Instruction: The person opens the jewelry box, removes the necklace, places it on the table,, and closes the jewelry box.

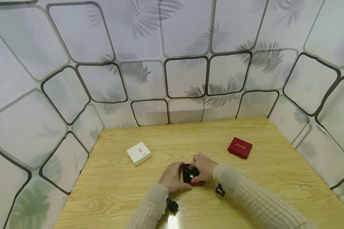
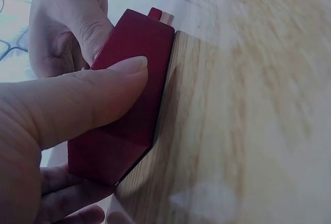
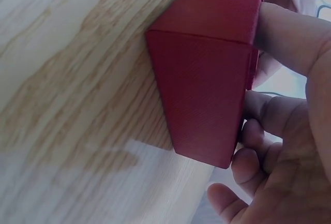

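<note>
A small red jewelry box (image 1: 200, 183) lies uncovered on the table, its inside black. My left hand (image 1: 172, 178) grips it from the left, the thumb (image 2: 121, 87) flat along the near wall and fingers round the far side. Over the right part of the box my right hand (image 1: 204, 168) curls down, with thumb and forefinger reaching inside past the rim. A small silvery piece (image 1: 191, 176) shows between those fingers against the black lining (image 1: 186, 175). I cannot tell whether the right fingertips pinch it. In the right wrist view the box's outer wall (image 3: 201, 94) hides those fingertips.
A dark red box-shaped piece marked "Jewelry" (image 1: 240, 147) lies on the table at back right. To the back left sits a white box (image 1: 139, 154) with small print. The wooden table (image 1: 109, 190) meets patterned cloth walls (image 1: 186, 76) at the back and sides.
</note>
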Action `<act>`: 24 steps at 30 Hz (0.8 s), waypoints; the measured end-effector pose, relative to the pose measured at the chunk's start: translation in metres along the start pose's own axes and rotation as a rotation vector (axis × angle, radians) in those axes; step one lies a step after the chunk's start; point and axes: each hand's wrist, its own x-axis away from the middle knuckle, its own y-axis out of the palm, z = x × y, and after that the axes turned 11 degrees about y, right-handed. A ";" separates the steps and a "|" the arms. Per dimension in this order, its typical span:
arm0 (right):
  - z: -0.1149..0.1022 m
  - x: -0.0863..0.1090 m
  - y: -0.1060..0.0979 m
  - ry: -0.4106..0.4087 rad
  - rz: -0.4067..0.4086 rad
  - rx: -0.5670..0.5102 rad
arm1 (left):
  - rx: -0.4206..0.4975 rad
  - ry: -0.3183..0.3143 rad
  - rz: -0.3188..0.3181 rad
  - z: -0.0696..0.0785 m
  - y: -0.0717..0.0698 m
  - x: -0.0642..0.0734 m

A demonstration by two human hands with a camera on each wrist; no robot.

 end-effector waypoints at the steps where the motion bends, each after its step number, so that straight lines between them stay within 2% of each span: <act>1: 0.000 0.000 0.000 -0.001 0.000 -0.003 | 0.001 -0.001 0.001 0.000 0.000 0.000; 12: 0.004 -0.001 0.002 -0.028 0.008 -0.049 | 0.014 -0.003 0.012 0.000 0.001 0.000; 24: 0.005 0.001 -0.002 -0.087 0.082 -0.090 | 0.013 0.002 0.015 0.000 0.001 0.001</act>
